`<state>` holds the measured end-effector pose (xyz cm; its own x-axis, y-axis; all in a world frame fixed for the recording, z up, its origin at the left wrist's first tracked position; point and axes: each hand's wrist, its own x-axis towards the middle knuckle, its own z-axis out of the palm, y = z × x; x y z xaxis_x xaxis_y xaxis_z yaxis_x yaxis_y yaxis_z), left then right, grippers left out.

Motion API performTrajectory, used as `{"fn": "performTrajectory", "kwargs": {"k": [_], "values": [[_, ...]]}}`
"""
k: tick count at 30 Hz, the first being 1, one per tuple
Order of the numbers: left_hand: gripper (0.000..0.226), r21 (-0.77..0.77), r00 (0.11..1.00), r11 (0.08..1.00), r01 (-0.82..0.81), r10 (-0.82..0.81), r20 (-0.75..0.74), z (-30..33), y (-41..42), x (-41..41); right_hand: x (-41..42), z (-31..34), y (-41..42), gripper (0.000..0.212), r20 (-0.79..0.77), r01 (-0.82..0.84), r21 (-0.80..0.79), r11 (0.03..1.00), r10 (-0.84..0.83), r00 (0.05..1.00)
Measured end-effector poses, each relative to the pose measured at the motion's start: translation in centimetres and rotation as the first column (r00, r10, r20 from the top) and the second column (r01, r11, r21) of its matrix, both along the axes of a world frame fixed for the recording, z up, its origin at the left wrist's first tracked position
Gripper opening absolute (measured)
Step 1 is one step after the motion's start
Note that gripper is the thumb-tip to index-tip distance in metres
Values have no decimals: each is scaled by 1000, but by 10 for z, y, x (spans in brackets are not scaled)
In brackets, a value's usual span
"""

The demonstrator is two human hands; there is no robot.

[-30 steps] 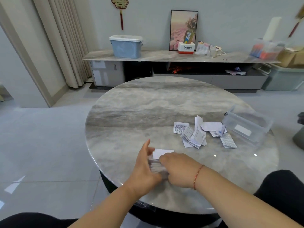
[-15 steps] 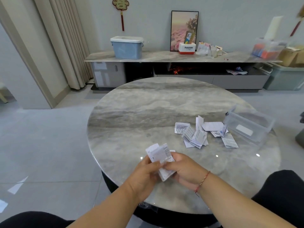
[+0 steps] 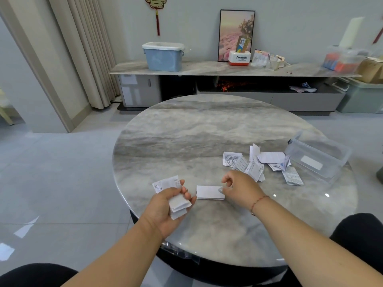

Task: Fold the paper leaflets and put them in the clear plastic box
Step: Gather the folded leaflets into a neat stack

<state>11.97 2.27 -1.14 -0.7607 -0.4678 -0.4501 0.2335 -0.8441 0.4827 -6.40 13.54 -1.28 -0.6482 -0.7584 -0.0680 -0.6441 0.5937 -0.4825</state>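
Observation:
My left hand (image 3: 163, 206) grips a bunch of folded paper leaflets (image 3: 172, 195) above the near left edge of the round marble table (image 3: 186, 129). Between my hands a single folded white leaflet (image 3: 208, 192) lies flat on the table, and my right hand's (image 3: 240, 188) thumb touches its right end, the fingers loosely curled. A loose pile of leaflets (image 3: 257, 164) is spread to the right of my right hand. The clear plastic box (image 3: 317, 156) stands at the table's right edge, just beyond the pile.
A long low marble sideboard (image 3: 207, 69) runs along the far wall with a blue lidded bin (image 3: 162, 56), a framed picture (image 3: 236, 35) and several small items. Grey tiled floor (image 3: 51, 172) surrounds the table. My dark-clothed knees show at the bottom corners.
Both hands were together on the leaflets; now they have parted. The left hand keeps the bunch and has shifted left, while the right hand has moved right onto the flat leaflet.

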Motion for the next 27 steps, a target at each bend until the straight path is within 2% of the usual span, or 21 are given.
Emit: {"fn": "performTrajectory", "kwargs": {"k": [3,5,7,9,11,12,13,14,15,17,18,19,20,21,23,25,27], "values": [[31,-2,1000,1000,26,-26,17,-5,0,2,-1,-10,-27,43,-91,-145,124,982,157,983],[31,11,999,999,39,-39,8,-7,0,3,-2,-10,-41,46,-87,-162,249,955,188,978],[26,13,998,998,62,-62,-2,-7,-1,3,1,-7,-49,39,-118,-154,385,910,214,970],[25,3,997,997,77,-77,1,-7,-1,3,6,-4,-48,21,-134,-134,401,906,203,970],[27,-1,997,997,78,-78,-1,-9,-3,1,9,4,-41,21,-79,-77,247,966,99,992],[29,-5,997,997,78,-78,-4,-10,-3,0,12,7,-35,24,-2,-20,89,996,20,1000],[31,-8,997,997,82,-82,-10,-10,-3,0,18,12,-30,25,138,60,-105,993,-45,989],[33,-12,996,996,88,-88,-19,-10,-2,-1,28,17,-25,25,319,161,-284,945,-65,945],[35,-18,995,995,96,-97,-31,-10,-1,-2,40,20,-21,23,495,262,-388,884,-40,868],[38,-49,993,992,114,-116,-31,-7,2,-3,62,23,-15,17,678,392,-445,805,16,735],[39,-65,992,991,118,-120,-30,-5,3,-4,69,22,-13,15,660,410,-455,791,-11,752],[39,-71,992,991,114,-117,-41,-4,4,-5,72,20,-13,14,550,397,-478,784,-85,831],[40,-67,992,992,103,-107,-60,-4,4,-6,74,19,-14,13,356,355,-502,789,-185,916],[40,-62,992,994,92,-97,-80,-4,5,-7,77,19,-14,13,120,286,-524,802,-263,957],[42,-86,990,991,98,-106,-91,-7,5,-7,88,13,-18,16,-241,66,-565,823,-241,940],[47,-138,986,980,141,-153,-74,-8,5,-8,102,3,-24,22,-393,-91,-555,827,-165,905],[50,-135,982,977,166,-176,-65,-8,6,-8,111,-4,-28,26,-423,-152,-547,823,-115,899]]}}
